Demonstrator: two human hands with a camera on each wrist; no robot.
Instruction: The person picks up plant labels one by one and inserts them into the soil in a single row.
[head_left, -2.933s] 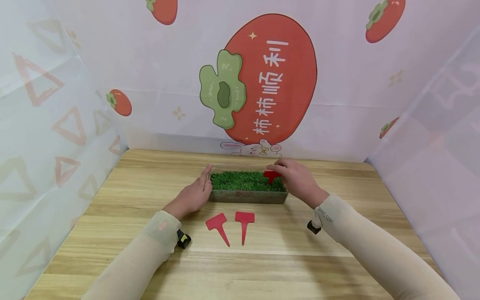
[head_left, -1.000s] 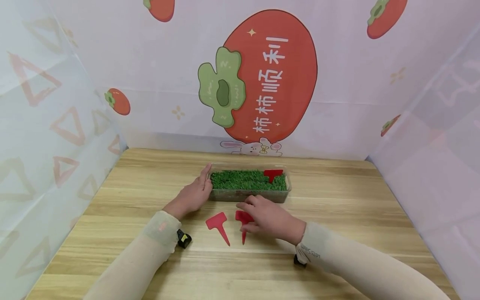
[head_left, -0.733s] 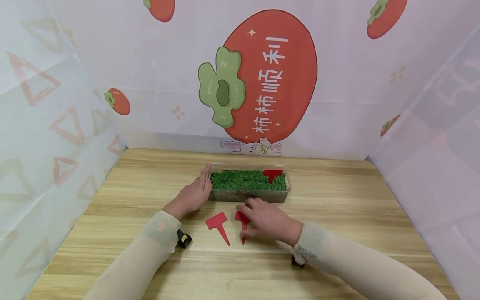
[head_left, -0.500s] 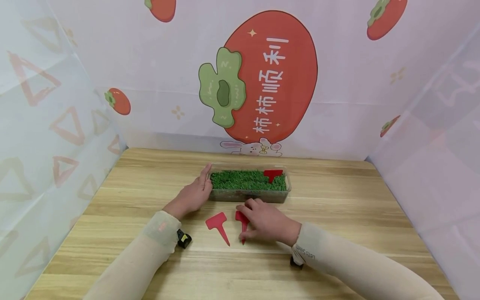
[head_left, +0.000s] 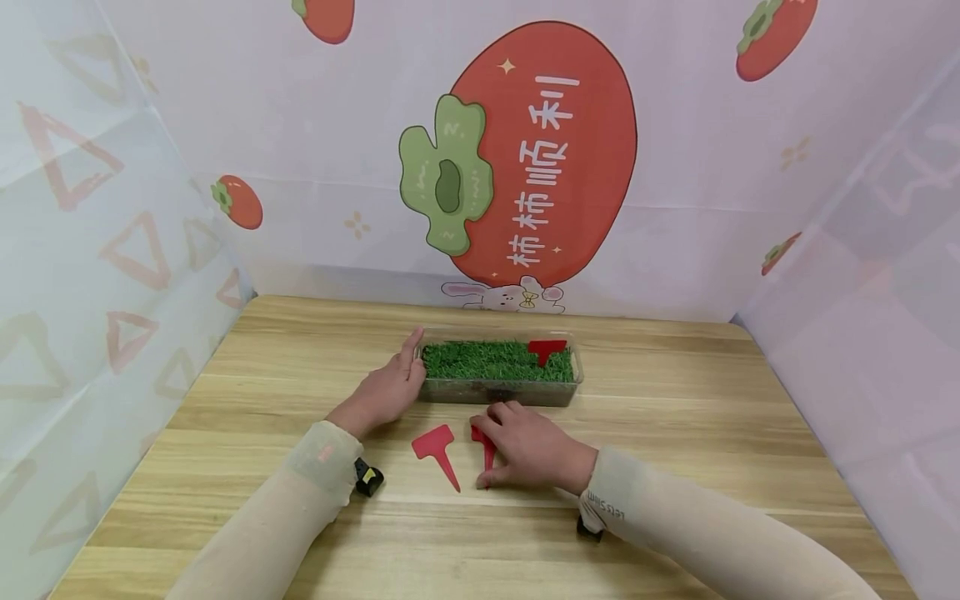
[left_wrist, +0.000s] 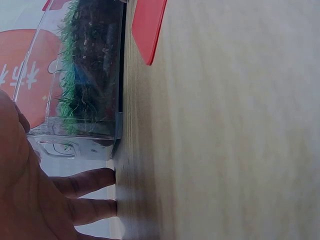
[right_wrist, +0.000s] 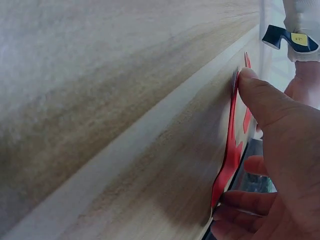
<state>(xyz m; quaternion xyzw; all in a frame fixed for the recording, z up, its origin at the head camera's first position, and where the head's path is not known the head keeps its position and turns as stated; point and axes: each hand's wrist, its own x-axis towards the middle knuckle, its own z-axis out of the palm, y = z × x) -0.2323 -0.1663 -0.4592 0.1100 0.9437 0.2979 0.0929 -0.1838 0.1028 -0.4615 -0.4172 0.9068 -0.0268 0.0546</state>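
Note:
A clear plastic box (head_left: 498, 392) filled with green grass stands mid-table, with one red T-shaped label (head_left: 546, 348) stuck upright in its right end. My left hand (head_left: 401, 375) lies flat on the table, straight fingers (left_wrist: 90, 182) against the left end of the box (left_wrist: 80, 135). Two more red labels lie in front of the box. My right hand (head_left: 495, 442) is on the right-hand label (head_left: 486, 446). In the right wrist view the thumb (right_wrist: 265, 100) presses its stem and curled fingers catch its head, so the label (right_wrist: 231, 150) bows off the wood. The left-hand label (head_left: 435, 450) lies untouched.
The wooden table (head_left: 675, 417) is enclosed by printed paper walls at the back and both sides. A small black clip (head_left: 367, 479) hangs at my left wrist and another (head_left: 588, 529) at my right wrist. The untouched label (left_wrist: 148, 25) shows beside the box in the left wrist view.
My right hand left the label standing in the grass, came down to the right-hand label on the table and closed thumb and fingers on it. The left hand has not moved.

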